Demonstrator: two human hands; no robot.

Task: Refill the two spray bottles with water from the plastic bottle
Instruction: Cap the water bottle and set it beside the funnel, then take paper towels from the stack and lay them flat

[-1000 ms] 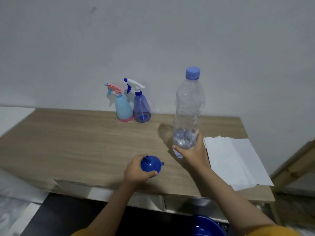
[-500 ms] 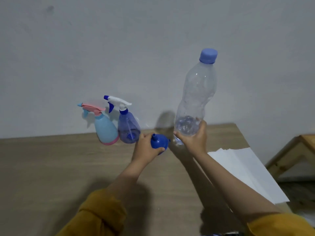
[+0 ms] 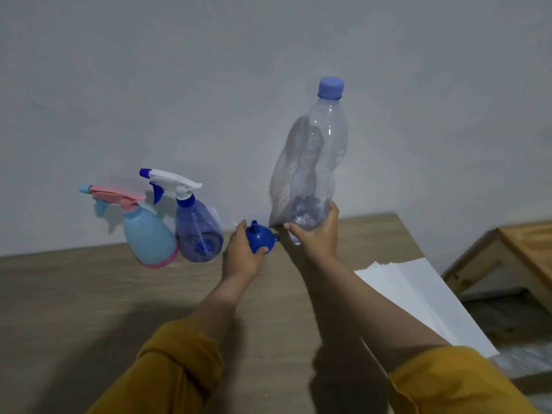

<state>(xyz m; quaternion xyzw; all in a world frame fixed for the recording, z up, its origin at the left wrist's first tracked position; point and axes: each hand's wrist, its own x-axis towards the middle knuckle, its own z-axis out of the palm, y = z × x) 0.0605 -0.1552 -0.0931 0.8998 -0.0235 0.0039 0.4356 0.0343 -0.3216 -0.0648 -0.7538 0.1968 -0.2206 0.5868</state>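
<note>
The table (image 3: 74, 294) fills the lower half of the frame, and white paper (image 3: 418, 297) lies at its right side. The plastic bottle (image 3: 316, 162) stands tall in the centre right, cap (image 3: 331, 88) on, with only a little water at the bottom. The right hand (image 3: 316, 237) is wrapped around its base and holds it upright; I cannot tell if it touches the table. The two spray bottles stand at the centre left near the wall, touching each other: the light blue one (image 3: 148, 234) and the dark blue one (image 3: 198, 231), both with their heads on. The left hand (image 3: 242, 252) grips a small blue funnel (image 3: 260, 236), spout up, just right of the dark blue one.

I judge the step is to bring the tools near the sprayers. To do it well, put bottle and funnel down close by but not touching the sprayers, so both hands are free to unscrew the heads. The bottle is light and tall, so it should be set flat and released slowly.
</note>
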